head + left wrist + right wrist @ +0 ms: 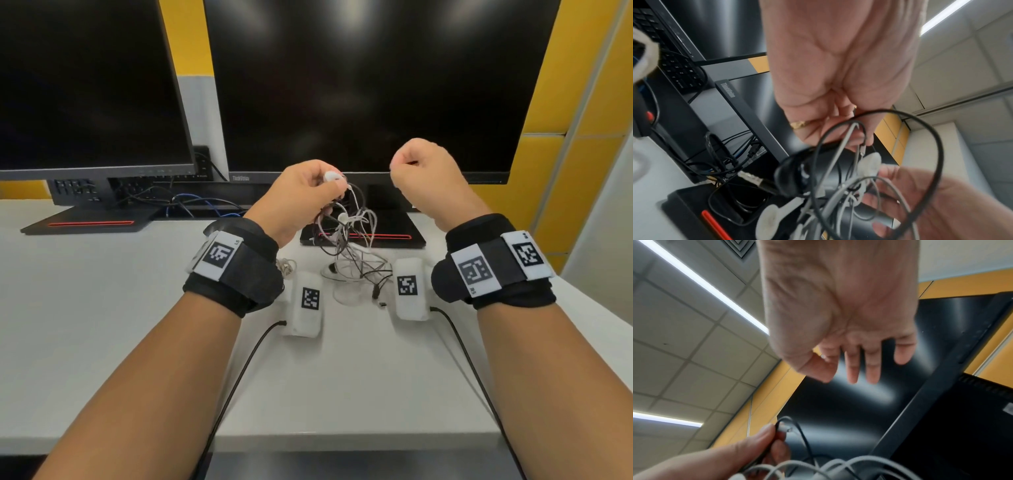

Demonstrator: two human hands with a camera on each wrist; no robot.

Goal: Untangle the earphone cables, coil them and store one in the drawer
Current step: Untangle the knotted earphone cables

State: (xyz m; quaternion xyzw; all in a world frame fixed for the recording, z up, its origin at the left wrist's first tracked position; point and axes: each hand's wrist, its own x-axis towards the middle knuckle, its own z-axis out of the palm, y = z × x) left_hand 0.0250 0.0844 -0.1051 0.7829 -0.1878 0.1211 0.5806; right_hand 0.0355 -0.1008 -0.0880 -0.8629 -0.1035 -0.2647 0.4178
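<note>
1. Left hand (301, 195) is raised above the surface (102, 308), fingers curled and pinching the tangled earphone cables (349, 246) near the top; a white earbud (331, 176) sits at its fingertips.
2. The tangle is a mix of black and white/grey wires. It hangs from the left hand, w/ its lower loops reaching down to the surface between the two wrists.
3. In left wrist view the wires (875, 162) loop in front of the left palm (838, 73); a ring shows on one finger, and a 2nd white earbud (768, 216) dangles low in the bunch.
4. Right hand (424, 171) is up beside the left, just apart from it, in front of the monitor (376, 85). From the head cam it looks like a loose fist; in right wrist view the fingers (871, 366) hang fairly straight and spread, thumb near the index, nothing clearly gripped (blurry, so a thin wire can't be ruled out).
5. Right wrist view also catches the left thumb and fingers (760, 443) clamped on a dark wire at bottom left, w/ pale loops (818, 467) below.
6. A small separate coil of pale cable (286, 265) lies on the surface just by the left wristband.
7. Two dark monitors stand at the back; the 2nd monitor (85, 85) is at left.
</note>
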